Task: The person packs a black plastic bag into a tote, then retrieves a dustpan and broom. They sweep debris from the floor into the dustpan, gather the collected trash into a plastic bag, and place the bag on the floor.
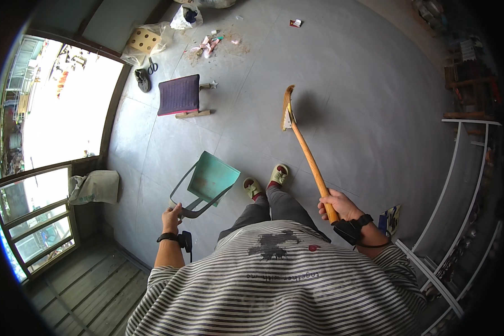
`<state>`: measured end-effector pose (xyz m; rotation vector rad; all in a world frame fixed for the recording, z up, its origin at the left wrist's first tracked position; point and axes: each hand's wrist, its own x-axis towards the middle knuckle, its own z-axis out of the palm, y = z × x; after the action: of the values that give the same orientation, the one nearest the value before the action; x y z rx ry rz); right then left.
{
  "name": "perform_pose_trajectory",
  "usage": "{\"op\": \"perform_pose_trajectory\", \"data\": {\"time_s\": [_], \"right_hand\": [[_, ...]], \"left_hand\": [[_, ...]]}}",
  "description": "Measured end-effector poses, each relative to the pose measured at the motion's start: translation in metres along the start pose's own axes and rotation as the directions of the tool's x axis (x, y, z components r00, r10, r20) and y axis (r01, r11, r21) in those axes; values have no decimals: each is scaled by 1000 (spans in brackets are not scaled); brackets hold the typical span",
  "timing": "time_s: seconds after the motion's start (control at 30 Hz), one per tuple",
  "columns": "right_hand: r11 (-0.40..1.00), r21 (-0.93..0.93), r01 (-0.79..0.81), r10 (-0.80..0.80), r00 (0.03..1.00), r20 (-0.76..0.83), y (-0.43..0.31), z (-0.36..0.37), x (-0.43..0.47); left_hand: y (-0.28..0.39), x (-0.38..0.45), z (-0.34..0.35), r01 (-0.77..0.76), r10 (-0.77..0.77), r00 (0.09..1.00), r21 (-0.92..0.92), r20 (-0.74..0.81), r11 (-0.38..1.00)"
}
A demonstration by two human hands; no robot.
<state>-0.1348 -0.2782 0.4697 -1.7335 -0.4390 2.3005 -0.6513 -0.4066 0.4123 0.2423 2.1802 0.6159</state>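
My left hand (172, 218) grips the grey handle of a dustpan whose green pan (214, 176) hangs in front of my left foot. In my right hand (340, 206) is the lower end of a long wooden-handled broom (311, 157). Its narrow head of brown bristles (287, 107) points away from me, and a soft shadow lies beside it on the floor. Farther off, a small heap of litter (208, 46) with pink scraps and brown crumbs is spread on the grey floor (361, 92). Neither tool touches that heap.
A low stool (179, 95) with a dark woven seat stands ahead on the left. Near the doorway lie a dark shoe (142, 80), scissors (152, 66) and a plastic bag (147, 41). A small red packet (295, 23) lies far ahead. White metal shelving (453, 185) lines the right side.
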Motion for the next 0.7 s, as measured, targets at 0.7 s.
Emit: {"op": "perform_pose_trajectory", "data": {"time_s": [0.7], "right_hand": [[-281, -903, 325, 222, 937, 268, 10, 198, 121]], "left_hand": [[-252, -144, -46, 372, -498, 835, -424, -234, 825]]}}
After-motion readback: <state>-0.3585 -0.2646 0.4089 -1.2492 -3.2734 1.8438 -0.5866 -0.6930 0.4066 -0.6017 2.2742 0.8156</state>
